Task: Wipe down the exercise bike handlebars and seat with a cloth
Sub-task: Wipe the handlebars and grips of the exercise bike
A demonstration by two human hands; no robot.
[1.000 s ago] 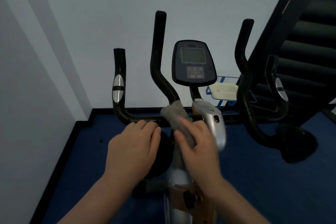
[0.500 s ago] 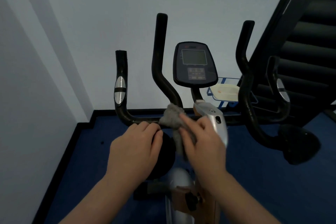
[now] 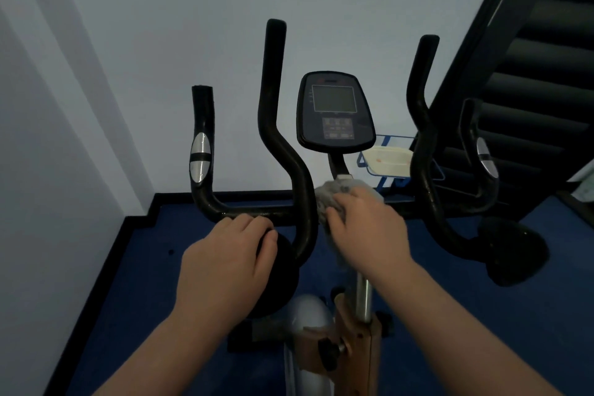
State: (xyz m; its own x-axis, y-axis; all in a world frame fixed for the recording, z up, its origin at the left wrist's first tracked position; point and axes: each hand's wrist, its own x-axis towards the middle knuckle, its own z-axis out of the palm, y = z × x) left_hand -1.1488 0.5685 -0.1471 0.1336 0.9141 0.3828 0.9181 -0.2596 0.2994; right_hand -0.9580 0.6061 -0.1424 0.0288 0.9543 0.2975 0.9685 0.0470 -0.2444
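Now right hand (image 3: 369, 228) gripping cloth (image 3: 334, 191)

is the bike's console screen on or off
Off, as far as the picture shows: the console screen is a flat dull grey with no digits or glow. The dim light leaves some doubt.

Dim, cool and bluish throughout, with soft even light and no hard shadows, only a faint diagonal band of shade down the wall (image 3: 54, 125) at left. Small glints on the silver grip sensor (image 3: 200, 157) and the chrome post (image 3: 364, 299); near-black, detail-swallowing darkness in the handlebars (image 3: 273, 112) and the stairs (image 3: 540, 80). Slight motion blur on the right hand (image 3: 369, 228) and cloth (image 3: 337, 194), strong wide-angle bending of straight lines toward the edges, grainy softness overall.
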